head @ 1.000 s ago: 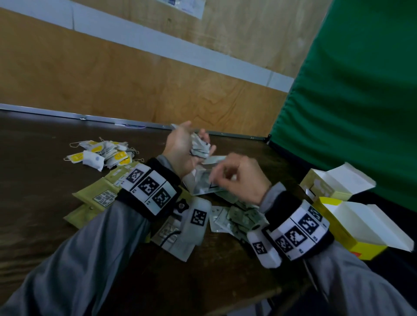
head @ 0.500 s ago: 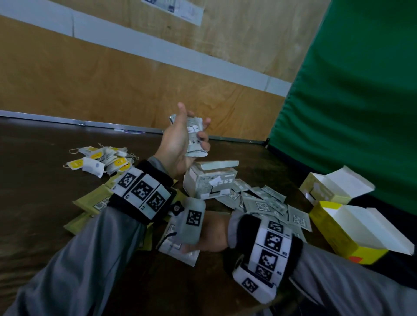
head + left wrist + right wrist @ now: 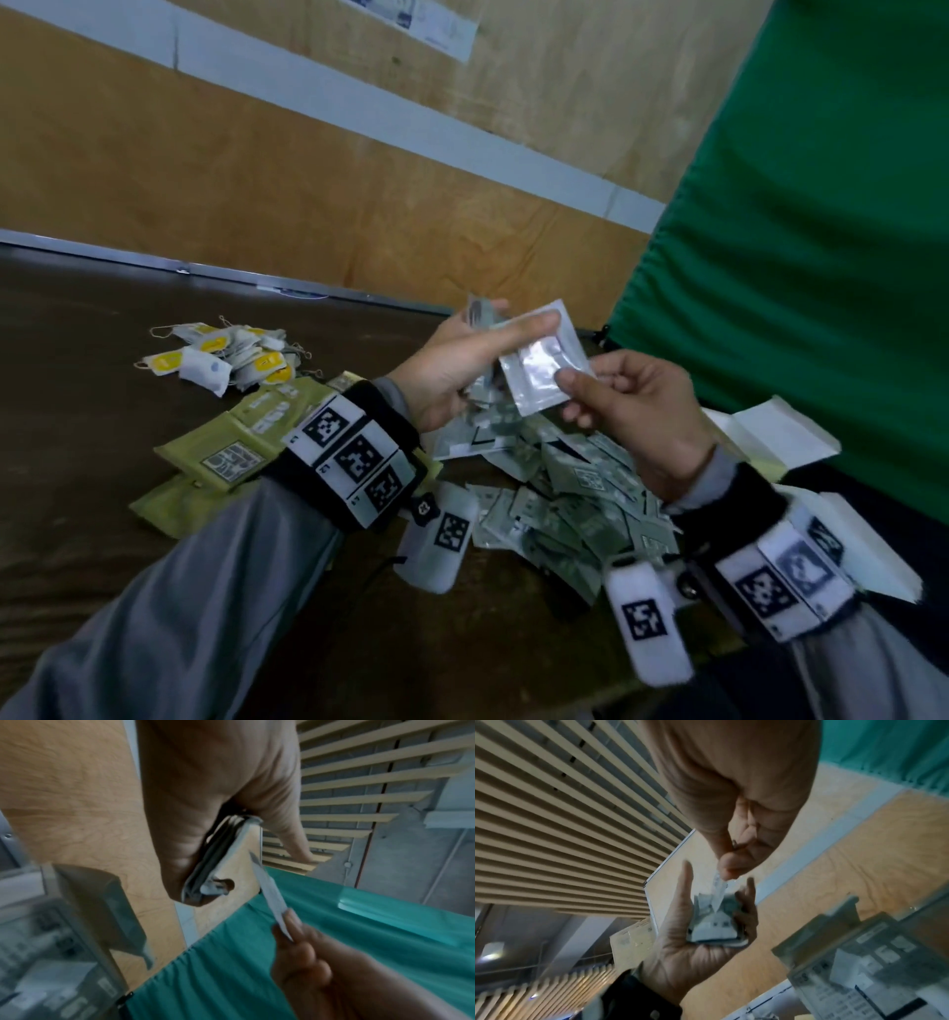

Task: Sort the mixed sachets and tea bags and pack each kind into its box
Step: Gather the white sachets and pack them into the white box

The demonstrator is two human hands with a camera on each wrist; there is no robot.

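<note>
**2 hands hold grey sachets above a table of sorted packets**

A person's left hand (image 3: 452,367) is raised above a dark table (image 3: 77,437), palm turned inward. Its grip is closed around a stack of grey sachets (image 3: 218,858), held between the thumb and the curled fingers; the left wrist view shows the stack edge-on, several sachets thick.

The right hand (image 3: 637,411) is level with it, just to the right. Its grip is a narrow pinch: thumb and fingertips clamp the lower corner of 1 silvery sachet (image 3: 544,360). The sachet's upper part lies against the stack, under the left thumb. So both hands touch this sachet.

On the table under the hands lies a loose heap of grey sachets (image 3: 575,493), overlapping at all angles. To the left of the heap, partly hidden by the left wrist, lie olive-green sachets (image 3: 231,442), flat and overlapping. Farther back on the left is a cluster of white tea bags (image 3: 226,354) with yellow tags and loose strings.

At the right edge, beside the right wrist, are white open flaps of a box (image 3: 780,437); its body is mostly hidden. Both wrists wear bands with black-and-white square markers. A wooden wall (image 3: 308,180) stands behind the table, and a green curtain (image 3: 821,231) hangs on the right.
</note>
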